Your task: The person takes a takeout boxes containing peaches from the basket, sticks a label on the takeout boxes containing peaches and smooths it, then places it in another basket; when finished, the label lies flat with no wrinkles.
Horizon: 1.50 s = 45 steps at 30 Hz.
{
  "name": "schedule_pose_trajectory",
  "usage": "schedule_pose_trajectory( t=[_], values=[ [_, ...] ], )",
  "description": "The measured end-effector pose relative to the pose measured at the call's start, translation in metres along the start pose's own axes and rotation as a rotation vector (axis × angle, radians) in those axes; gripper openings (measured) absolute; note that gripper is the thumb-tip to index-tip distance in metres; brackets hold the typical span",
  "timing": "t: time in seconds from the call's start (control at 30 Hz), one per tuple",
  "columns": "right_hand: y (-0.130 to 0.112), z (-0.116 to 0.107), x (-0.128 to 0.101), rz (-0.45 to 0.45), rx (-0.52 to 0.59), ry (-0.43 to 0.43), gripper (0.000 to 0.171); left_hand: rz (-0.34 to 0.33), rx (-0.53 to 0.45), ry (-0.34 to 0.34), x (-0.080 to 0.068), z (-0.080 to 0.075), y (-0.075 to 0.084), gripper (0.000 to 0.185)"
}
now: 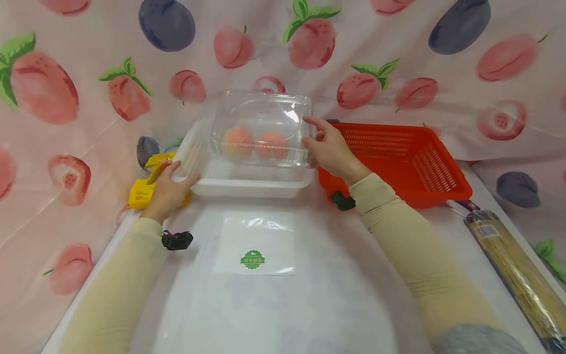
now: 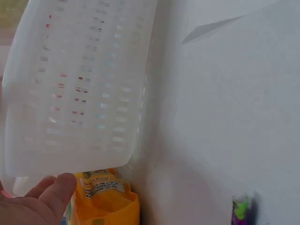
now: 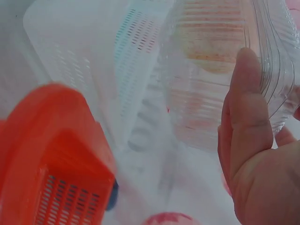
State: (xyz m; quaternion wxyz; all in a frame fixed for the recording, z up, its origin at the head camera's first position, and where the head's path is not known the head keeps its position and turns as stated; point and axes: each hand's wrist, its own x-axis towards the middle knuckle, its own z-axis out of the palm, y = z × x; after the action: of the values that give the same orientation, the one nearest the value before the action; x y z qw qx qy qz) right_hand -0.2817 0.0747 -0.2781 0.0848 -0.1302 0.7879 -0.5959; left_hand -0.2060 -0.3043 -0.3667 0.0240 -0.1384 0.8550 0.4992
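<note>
Here the clear plastic clamshell box (image 1: 262, 127) with two peaches (image 1: 255, 143) inside sits in the white slotted basket (image 1: 247, 183), toward its back. The right hand (image 1: 329, 147) grips the box's right end, thumb and fingers curled round its ribbed wall. The left hand (image 1: 168, 191) rests on the white basket's front left corner, its thumb lying along the rim, fingers fairly straight. A yellow packet (image 1: 142, 189) lies just beside that hand. To the right, an orange basket (image 1: 424, 167) touches the white one. A clear bag with a green label (image 1: 255, 246) lies flat on the white table (image 1: 336, 295) in front, and a long pack of noodles (image 1: 517, 270) lies at the right edge.
</note>
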Motion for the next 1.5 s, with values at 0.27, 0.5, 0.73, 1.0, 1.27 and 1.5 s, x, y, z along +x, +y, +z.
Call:
schedule_pose_trajectory(
  t=[0.27,0.5,0.73,1.0,1.27,1.5],
  values=[
    [-0.007,-0.02,-0.033,-0.053,-0.046,0.041,0.057,0.046,-0.016,0.052,-0.003,-0.006,0.005,0.106],
    [-0.005,-0.038,-0.061,-0.06,-0.105,0.051,0.057,0.099,0.006,0.088,-0.012,-0.011,0.021,0.109],
    [0.0,-0.052,-0.087,-0.03,-0.188,0.054,0.056,0.126,0.015,0.095,-0.026,-0.012,0.033,0.105],
    [0.01,-0.068,-0.12,0.028,-0.258,0.049,0.061,0.196,0.059,0.098,-0.041,-0.006,0.043,0.102],
    [0.029,-0.081,-0.149,0.065,-0.225,0.046,0.062,0.106,0.103,0.074,-0.045,0.0,0.041,0.1],
    [0.04,-0.092,-0.172,0.075,-0.245,0.035,0.063,0.02,0.128,0.089,-0.038,-0.003,0.028,0.101]
  ],
)
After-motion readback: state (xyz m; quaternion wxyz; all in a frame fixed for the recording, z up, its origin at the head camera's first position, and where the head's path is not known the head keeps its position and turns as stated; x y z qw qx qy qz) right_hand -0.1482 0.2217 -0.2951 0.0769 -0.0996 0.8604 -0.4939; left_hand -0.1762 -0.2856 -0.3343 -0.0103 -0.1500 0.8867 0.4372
